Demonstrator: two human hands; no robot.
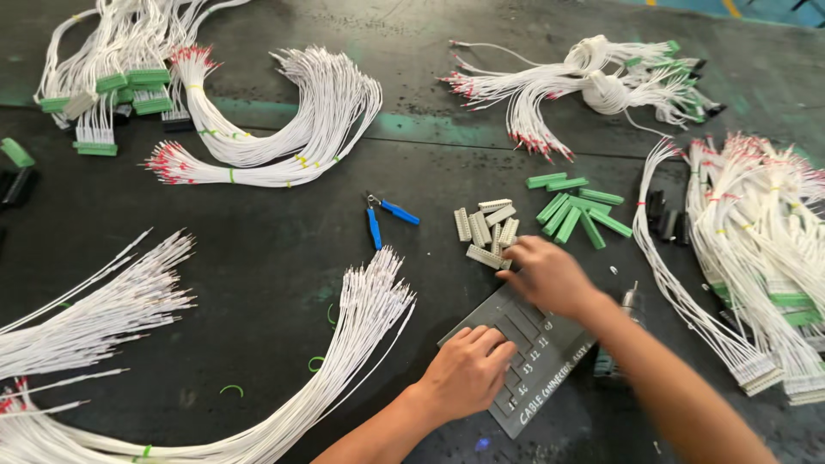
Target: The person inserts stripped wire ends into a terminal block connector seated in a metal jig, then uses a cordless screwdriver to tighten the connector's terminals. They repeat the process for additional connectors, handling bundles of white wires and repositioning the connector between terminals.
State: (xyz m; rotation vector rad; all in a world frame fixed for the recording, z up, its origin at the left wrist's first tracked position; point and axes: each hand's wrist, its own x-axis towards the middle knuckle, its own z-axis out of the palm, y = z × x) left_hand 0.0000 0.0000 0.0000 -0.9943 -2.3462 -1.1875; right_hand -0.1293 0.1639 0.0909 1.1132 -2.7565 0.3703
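A grey slotted jig plate (550, 357) with white markings lies on the dark table near me. My left hand (465, 371) rests palm down on its lower left part, fingers curled onto the slots. My right hand (545, 273) reaches over the plate's top end, its fingertips on a beige connector block (483, 256) at the edge of a small pile of beige connectors (486, 222). Whether the fingers grip the block is unclear. Green connector blocks (577, 209) lie just right of that pile.
Blue-handled pliers (382, 216) lie left of the connectors. Bundles of white wires (348, 344) fan out at the left, far left (86, 318), back (284, 129) and back right (584, 82). Finished harnesses (756, 249) pile up at the right.
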